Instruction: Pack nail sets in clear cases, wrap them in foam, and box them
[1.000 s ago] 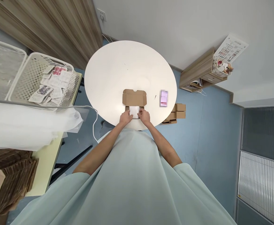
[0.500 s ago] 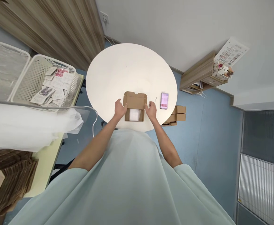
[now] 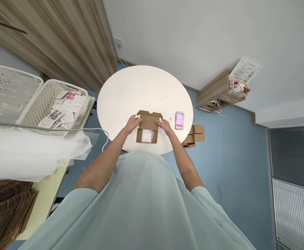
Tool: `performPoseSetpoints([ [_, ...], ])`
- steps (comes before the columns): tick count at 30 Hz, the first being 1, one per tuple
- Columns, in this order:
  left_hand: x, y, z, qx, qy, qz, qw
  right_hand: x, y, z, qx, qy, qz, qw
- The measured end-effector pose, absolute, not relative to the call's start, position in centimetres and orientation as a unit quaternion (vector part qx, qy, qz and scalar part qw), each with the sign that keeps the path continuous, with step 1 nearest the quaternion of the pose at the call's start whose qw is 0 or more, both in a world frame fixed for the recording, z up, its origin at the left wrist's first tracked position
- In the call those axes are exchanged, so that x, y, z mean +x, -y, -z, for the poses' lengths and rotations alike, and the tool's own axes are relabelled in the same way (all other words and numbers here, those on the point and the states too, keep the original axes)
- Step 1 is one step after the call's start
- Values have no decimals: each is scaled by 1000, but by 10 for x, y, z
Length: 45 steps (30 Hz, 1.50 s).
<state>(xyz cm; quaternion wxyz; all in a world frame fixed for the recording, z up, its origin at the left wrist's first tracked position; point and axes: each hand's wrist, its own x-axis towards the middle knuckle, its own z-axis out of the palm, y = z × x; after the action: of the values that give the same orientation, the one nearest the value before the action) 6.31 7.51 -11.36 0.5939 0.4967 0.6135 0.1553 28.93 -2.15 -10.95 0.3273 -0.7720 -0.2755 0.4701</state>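
A small brown cardboard box (image 3: 154,136) lies on the round white table, its lid (image 3: 149,122) raised at the far side. Inside sits a white packet (image 3: 147,135) between the short walls. At the lid's left edge, my left hand (image 3: 132,124) has its thumb and fingers closed on the side flap. My right hand (image 3: 165,126) pinches the flap on the opposite edge. To the right of that hand is a phone (image 3: 179,120) with a lit, blurred screen.
The round table (image 3: 120,90) has a few dark specks. Folded boxes (image 3: 199,133) are stacked beyond its right edge. On the left bench stand a basket of cards (image 3: 34,107), white wrapping sheets (image 3: 32,151) and flattened cardboard (image 3: 16,208). A small cabinet (image 3: 214,91) stands by the wall.
Both hands have closed in on the lid's side flaps, the right fingers now over the edge. The view has tilted, so the table appears lower.
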Motion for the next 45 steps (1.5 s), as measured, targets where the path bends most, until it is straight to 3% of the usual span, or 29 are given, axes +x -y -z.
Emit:
performPoseSetpoints([
  [4, 66, -77, 98, 477, -580, -162, 641, 293, 20, 101, -756, 285, -471, 355],
  [10, 65, -63, 98, 549, -542, -194, 606, 292, 30, 105, -766, 361, -395, 357],
  [19, 46, -4, 134, 636, -522, -170, 542, 267, 105, 136, -751, 434, -377, 324],
  [29, 24, 35, 141, 739, -516, -147, 408, 249, 146, 138, -789, 474, -310, 237],
  [40, 21, 49, 136, 765, -503, -15, 403, 240, 155, 125, -809, 469, -348, 71],
  [45, 21, 55, 143, 740, -538, 41, 402, 235, 157, 129, -806, 463, -364, 51],
])
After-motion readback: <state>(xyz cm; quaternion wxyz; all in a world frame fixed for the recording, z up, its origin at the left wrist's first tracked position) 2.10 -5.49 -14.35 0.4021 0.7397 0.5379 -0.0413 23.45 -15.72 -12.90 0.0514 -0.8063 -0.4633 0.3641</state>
